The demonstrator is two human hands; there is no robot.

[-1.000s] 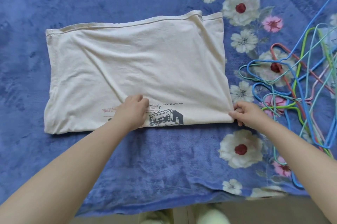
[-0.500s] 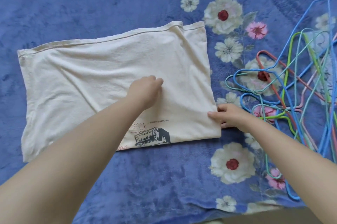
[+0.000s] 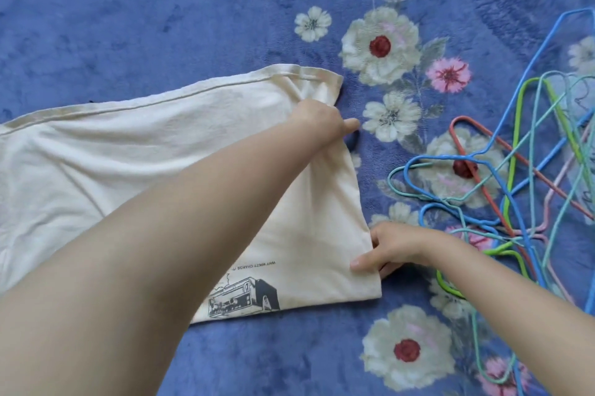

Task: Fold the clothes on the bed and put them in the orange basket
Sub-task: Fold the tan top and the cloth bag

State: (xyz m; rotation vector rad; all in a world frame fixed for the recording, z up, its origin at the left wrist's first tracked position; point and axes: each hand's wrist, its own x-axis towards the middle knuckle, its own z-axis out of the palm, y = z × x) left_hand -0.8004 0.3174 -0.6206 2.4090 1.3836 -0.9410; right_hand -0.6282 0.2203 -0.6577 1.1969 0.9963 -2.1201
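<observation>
Lying flat across the blue floral blanket [image 3: 161, 9] on the bed, the cream T-shirt [image 3: 128, 150] fills the frame from the 9 o'clock edge to just past the middle, its stitched hem running along the far side and a dark cassette-player print [image 3: 243, 299] near its 6 o'clock edge. The left forearm crosses the shirt from the 7 o'clock corner up toward the middle. The left hand [image 3: 322, 121] sits at the shirt's right edge near the far corner, fingers curled down into the cloth, which puckers toward it; it seems to pinch the fabric, though the fingertips are hidden behind the knuckles. Toward 4 o'clock from it, the right hand [image 3: 392, 245] grips the same right edge near the near corner, thumb lying on top of the cloth and fingers tucked beneath. The right forearm comes in from the 4 o'clock corner, passing over part of a tangled heap of wire hangers [image 3: 515, 186], blue, green, red, pink and teal, which lies just beside the shirt at 3 o'clock, touching the right wrist's side of the blanket.
</observation>
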